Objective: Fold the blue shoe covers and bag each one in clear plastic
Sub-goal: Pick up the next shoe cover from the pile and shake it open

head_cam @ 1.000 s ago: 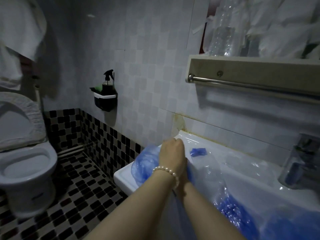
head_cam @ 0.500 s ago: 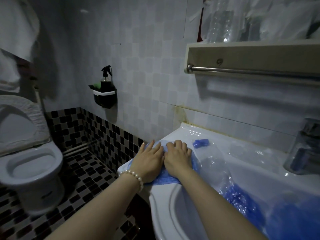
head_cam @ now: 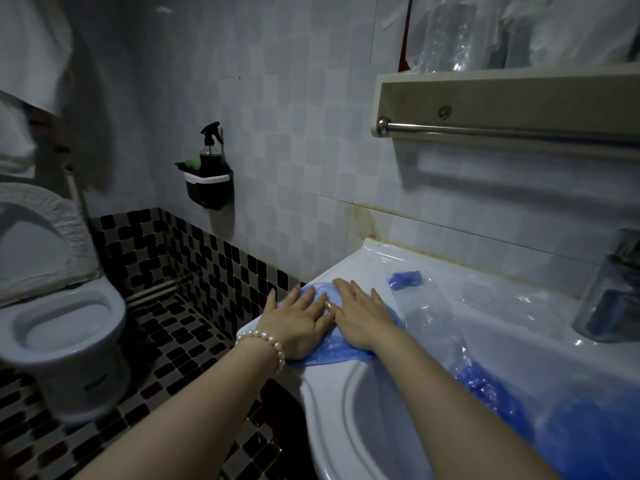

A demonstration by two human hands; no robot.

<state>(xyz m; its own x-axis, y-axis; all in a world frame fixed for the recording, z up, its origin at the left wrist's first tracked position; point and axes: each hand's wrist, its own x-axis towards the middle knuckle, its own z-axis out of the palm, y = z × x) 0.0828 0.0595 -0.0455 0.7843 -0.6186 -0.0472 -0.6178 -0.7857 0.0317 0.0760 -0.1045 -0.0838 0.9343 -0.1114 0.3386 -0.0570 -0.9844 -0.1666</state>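
Head view, hands: left hand and right hand are pressing flat, fingers straight, gripping nothing.
Shoe cover: blue shoe cover is lying under both palms, centre frame, on the sink rim.
Plastic: clear plastic is lying just right.
Risk: slippery film is likely sliding off the narrow rim.

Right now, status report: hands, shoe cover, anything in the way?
Both hands flat, left hand and right hand pressing blue shoe cover on sink rim. Clear plastic bag beside it, nothing blocking.
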